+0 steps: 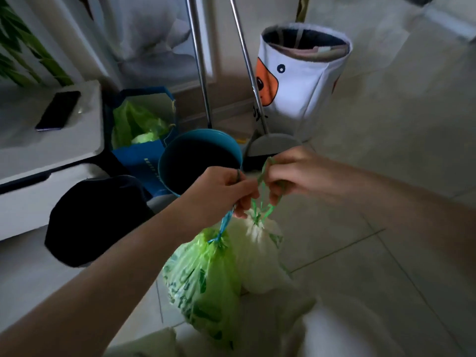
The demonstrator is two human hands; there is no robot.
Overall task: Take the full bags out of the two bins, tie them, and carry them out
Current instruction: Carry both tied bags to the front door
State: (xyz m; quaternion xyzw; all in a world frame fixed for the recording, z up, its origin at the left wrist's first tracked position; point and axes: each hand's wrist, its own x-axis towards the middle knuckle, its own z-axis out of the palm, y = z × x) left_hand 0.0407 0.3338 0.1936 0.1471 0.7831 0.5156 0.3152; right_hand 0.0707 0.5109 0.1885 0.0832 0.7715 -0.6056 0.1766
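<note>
The two bare forearms come in from the bottom corners and meet in the middle. The left hand point(221, 191) has its fingers curled around the blue drawstring point(224, 225) of the green bag point(201, 279), which hangs free above the tiled floor point(386, 253). The right hand point(288, 173) pinches the green drawstring point(262, 199) of the white bag point(257, 253), hanging just beside the green one and touching it. Both necks look already gathered shut (the white one maybe still being knotted; I cannot tell), and I think the person brings the strings together so that one hand can carry both.

Behind the hands stands the teal bin point(201, 155), dark inside, with no bag that I can see. To its left is a blue shopping bag point(144, 130) with green plastic inside, and a phone point(59, 110) lies on the white cabinet point(51, 150). A dustpan point(273, 145) and the cartoon fabric basket point(304, 78) stand further back.
</note>
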